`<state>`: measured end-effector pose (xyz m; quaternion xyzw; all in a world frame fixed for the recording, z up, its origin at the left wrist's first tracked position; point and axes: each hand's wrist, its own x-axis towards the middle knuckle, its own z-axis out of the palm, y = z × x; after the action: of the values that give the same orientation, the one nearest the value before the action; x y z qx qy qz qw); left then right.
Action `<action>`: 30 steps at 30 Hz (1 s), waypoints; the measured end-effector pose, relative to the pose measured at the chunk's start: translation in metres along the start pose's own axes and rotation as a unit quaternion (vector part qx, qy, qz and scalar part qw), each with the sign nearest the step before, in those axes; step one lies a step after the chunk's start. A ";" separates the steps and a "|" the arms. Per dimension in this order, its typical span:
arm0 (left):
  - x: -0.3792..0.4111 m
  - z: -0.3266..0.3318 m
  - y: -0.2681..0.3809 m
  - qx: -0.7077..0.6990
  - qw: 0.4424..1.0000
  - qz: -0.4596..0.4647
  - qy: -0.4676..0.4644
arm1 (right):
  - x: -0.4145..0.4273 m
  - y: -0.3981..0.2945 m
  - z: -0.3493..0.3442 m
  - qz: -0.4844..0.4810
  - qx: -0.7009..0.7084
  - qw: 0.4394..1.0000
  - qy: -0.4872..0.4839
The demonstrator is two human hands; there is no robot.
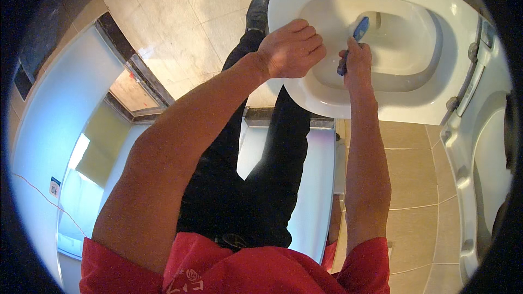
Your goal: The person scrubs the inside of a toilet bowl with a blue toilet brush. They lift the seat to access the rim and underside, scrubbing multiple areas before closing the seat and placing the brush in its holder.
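My right hand [356,60] grips the dark handle of a brush [361,28] with a blue head, held over the bowl of a white ceramic toilet [408,104]. The brush head points towards the drain opening at the bottom of the bowl. My left hand [295,51] is curled with its knuckles up, over the front rim of the toilet, and whether its fingers hold anything is hidden. The toilet seat and lid [470,163] stand raised at the right.
Beige floor tiles [179,20] lie at the upper left, with my black shoe [258,12] beside the toilet. Tan tiles [412,179] are below the toilet. A dark-framed doorway [135,73] and pale panels [77,90] are at the left.
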<state>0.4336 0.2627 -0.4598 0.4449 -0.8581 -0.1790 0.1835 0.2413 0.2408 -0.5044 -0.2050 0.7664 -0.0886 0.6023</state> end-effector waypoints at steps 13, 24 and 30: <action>0.000 -0.001 -0.001 -0.012 1.000 -0.003 -0.009 | -0.013 -0.007 0.014 0.076 0.164 0.983 -0.045; 0.003 -0.004 0.000 -0.026 0.999 -0.012 -0.043 | -0.008 -0.002 0.009 0.075 0.231 0.969 -0.042; 0.003 -0.002 0.001 -0.033 0.999 -0.021 -0.030 | -0.007 -0.002 0.004 0.058 0.136 0.989 -0.020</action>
<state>0.4320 0.2601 -0.4574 0.4512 -0.8471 -0.2246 0.1682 0.2470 0.2426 -0.4989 -0.0782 0.7454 -0.1527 0.6442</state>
